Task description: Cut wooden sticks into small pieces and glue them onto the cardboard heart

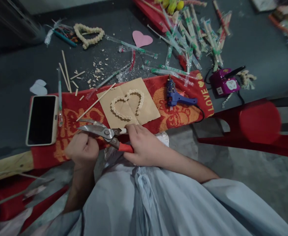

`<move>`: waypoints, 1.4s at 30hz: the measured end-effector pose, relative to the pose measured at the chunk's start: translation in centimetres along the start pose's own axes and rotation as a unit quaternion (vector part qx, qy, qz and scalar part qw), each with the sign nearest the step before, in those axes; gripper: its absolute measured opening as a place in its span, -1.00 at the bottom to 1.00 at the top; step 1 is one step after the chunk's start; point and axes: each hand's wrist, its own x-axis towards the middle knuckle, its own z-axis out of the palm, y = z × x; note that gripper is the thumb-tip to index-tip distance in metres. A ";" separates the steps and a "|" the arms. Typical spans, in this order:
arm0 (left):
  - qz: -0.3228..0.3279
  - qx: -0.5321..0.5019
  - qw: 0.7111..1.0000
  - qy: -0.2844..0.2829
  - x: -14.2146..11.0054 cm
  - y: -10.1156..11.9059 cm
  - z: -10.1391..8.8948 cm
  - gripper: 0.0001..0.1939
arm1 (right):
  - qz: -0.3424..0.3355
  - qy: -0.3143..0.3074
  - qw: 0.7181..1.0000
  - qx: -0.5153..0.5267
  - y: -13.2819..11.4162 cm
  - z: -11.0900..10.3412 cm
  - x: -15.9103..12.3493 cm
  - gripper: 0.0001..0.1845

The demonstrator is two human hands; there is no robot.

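Observation:
My right hand (145, 144) is wrapped round the handles of a pair of pruning shears (107, 132), one grip red and the other whitish. The blades point left, slightly parted, over my left hand (83, 146). That hand is closed like a fist just below the blades; whatever its fingers hold is hidden. Beyond the shears, a heart outline of short stick pieces (142, 98) sits on a brown paper sheet (150, 109), with a gap at its lower tip. One long thin stick (94, 103) lies slanted from the paper's left edge towards the blades.
A red towel (43, 154) covers the table edge. On it are a phone (41, 120) and a blue glue gun (177, 96). Behind lie cut stick bits (98, 70), another heart frame (94, 41), a pink paper heart (142, 38), wrapped chopsticks (190, 29) and a purple device (224, 83).

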 end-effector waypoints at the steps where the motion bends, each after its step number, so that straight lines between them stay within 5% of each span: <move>1: -0.005 -0.014 1.000 -0.008 -0.1 -0.1 0.0 -0.73 | -0.006 0.001 1.000 -0.002 0.1 0.0 -0.1 -0.59; 7: -0.044 -0.102 0.993 -0.041 -0.5 -0.2 -0.4 -0.81 | -0.046 0.008 0.999 -0.016 1.0 -0.3 -0.6 -0.51; 14: -0.015 -0.091 0.993 -0.076 -0.7 0.5 -1.0 -0.81 | -0.026 0.000 1.000 -0.012 1.3 -0.2 -1.2 -0.58; 27: -0.163 -0.110 0.971 -0.133 -1.9 3.4 -0.8 -0.68 | 0.004 0.014 1.000 0.013 1.9 0.7 -4.0 -0.69; 30: -0.218 -0.189 0.941 -0.178 -0.9 3.7 -1.3 -0.77 | -0.038 0.026 0.999 0.014 2.5 0.0 -4.0 -0.59; 36: -0.370 -0.371 0.812 -0.256 -0.7 3.5 -2.0 -0.79 | -0.091 0.015 0.996 -0.013 3.5 -0.8 -3.8 -0.43; 42: -0.409 -0.402 0.778 -0.256 -1.5 3.3 -1.4 -0.76 | -0.057 -0.007 0.998 -0.031 2.8 -0.7 -4.0 -0.56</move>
